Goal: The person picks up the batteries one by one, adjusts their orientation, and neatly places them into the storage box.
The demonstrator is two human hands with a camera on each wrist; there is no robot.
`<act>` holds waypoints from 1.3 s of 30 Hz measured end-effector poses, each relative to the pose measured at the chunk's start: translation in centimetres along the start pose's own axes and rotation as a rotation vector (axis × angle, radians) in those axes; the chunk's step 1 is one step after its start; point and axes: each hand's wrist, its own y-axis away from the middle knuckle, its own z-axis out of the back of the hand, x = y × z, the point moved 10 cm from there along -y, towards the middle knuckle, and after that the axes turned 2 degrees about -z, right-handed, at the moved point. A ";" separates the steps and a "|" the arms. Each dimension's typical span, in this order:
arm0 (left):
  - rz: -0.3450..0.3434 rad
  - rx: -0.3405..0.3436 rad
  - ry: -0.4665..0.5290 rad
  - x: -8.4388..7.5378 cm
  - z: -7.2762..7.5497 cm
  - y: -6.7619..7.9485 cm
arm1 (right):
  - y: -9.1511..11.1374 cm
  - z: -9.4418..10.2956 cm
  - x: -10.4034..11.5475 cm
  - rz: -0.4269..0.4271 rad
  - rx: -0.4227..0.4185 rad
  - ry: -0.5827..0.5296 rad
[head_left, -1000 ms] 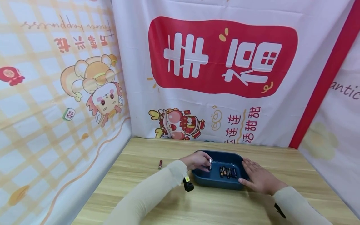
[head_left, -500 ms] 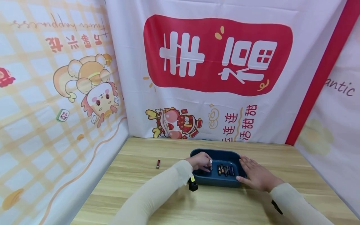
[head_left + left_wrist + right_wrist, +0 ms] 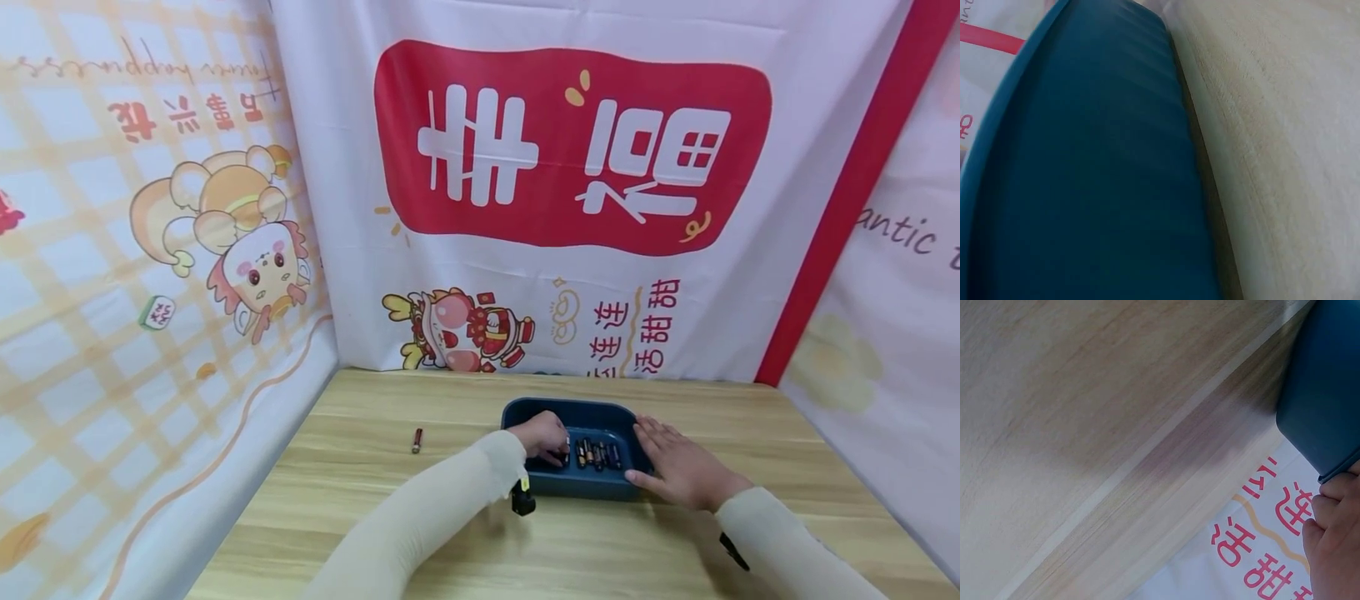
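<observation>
A dark blue plastic basin [image 3: 577, 485] stands on the table. Inside it, several AA-size batteries [image 3: 597, 454] lie side by side in a row. My left hand [image 3: 544, 435] reaches over the basin's left side and pinches another battery [image 3: 567, 450] close to the row's left end; the fingers partly cover it. On the basin's right rim rests my right hand [image 3: 681, 468], fingers extended. The right wrist view catches part of that right hand [image 3: 1338, 525] at the basin's edge. In the left wrist view the basin's outer wall [image 3: 1097, 156] fills much of the picture, without the hand.
One red battery [image 3: 417, 441] lies on the wooden table [image 3: 360, 500] left of the basin. A white cloth with red print [image 3: 573, 150] hangs behind the table, and a checked cloth [image 3: 165, 333] hangs on the left.
My left hand has moved right and lower within the basin, bringing its battery closer to the row. The right hand stays on the rim. The head view has shifted slightly.
</observation>
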 end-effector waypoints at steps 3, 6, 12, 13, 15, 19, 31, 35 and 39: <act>-0.003 -0.009 -0.005 -0.1 -0.2 0.0 | 0.0 -0.2 0.1 0.003 0.002 -0.002; -0.007 -0.024 -0.019 -0.1 -0.2 -0.2 | 0.0 -0.2 0.1 0.005 -0.005 -0.002; 0.010 -0.052 -0.042 0.2 -0.4 -0.9 | 0.0 -0.1 0.1 0.006 -0.007 -0.004; 0.011 -0.054 -0.049 0.2 -0.4 -0.9 | 0.0 -0.1 0.1 0.006 -0.004 -0.006; 0.013 -0.058 -0.078 0.1 -0.4 -1.0 | 0.1 -0.2 0.1 0.006 -0.001 -0.008; 0.021 -0.072 -0.146 -0.2 -0.4 -1.2 | 0.0 -0.1 0.0 0.007 -0.003 -0.010; 0.048 -0.087 -0.264 -0.3 -0.3 -1.8 | 0.0 -0.1 -0.1 -0.002 0.008 -0.013; 0.043 -0.088 -0.279 -0.5 -0.4 -2.0 | 0.1 0.2 0.0 0.012 -0.017 -0.014; 0.050 -0.082 -0.287 -0.4 -0.4 -2.2 | 0.2 0.4 0.1 0.035 -0.041 -0.010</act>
